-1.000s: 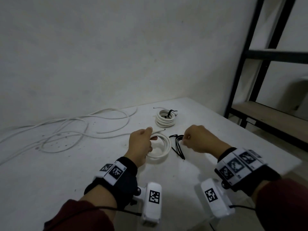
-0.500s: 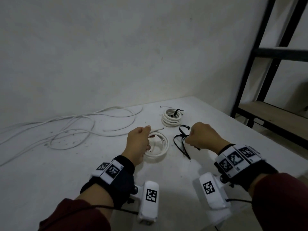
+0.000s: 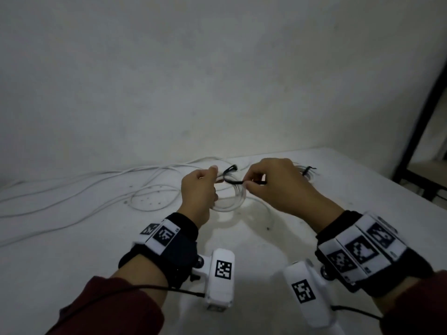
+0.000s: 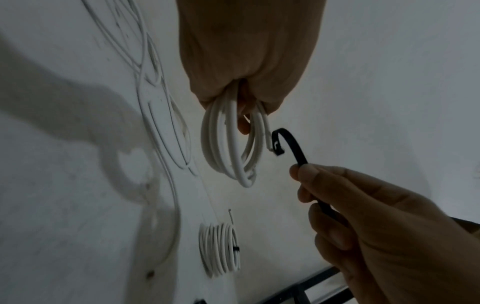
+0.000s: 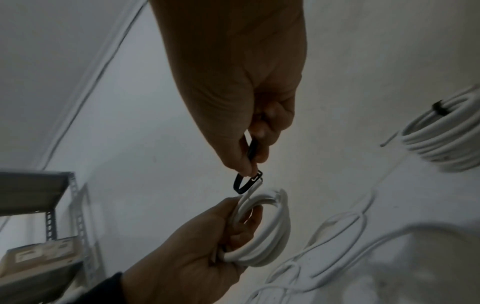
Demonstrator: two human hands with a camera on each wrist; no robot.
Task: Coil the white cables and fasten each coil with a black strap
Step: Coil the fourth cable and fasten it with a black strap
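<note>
Coil in my left fist, strap pinched in my right, both lifted off the table.

My left hand [image 3: 198,189] curls round one side of the white coil [image 4: 230,144], knuckles up, the loops hanging below my fingers clear of the table [image 3: 72,250]. My right hand [image 3: 273,187] sits at 3 o'clock from it, thumb and forefinger pinching the black strap [image 4: 288,144]; its hooked end arcs to the top of the coil and touches the cable's free tip. A finished coil [image 5: 446,131], strapped, lies on the table at about 1 o'clock, half hidden behind my right hand in the head view. Loose cables [image 3: 84,189] trail off toward 9 o'clock. A dark rack [image 3: 420,131] stands at the table's far right.
</note>
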